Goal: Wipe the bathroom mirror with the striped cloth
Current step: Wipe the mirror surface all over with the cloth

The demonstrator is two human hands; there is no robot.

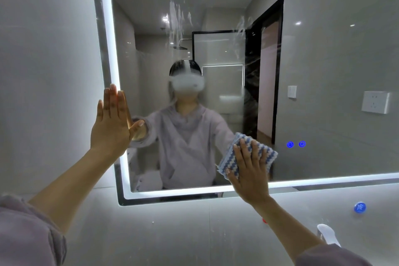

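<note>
Wiping is under way: the right hand presses the cloth flat under straight, spread fingers low on the mirror, the left hand braces open-palmed at its edge, and streaks well above the fingertips likely call for upward strokes next.

Bathroom mirror, lit border; streaks above both hands. Left hand: flat, fingers straight, on the mirror's left edge. Right hand: fingers spread, pressing striped cloth to the glass. Two blue touch icons right of the cloth. Wall socket, farther right.
</note>
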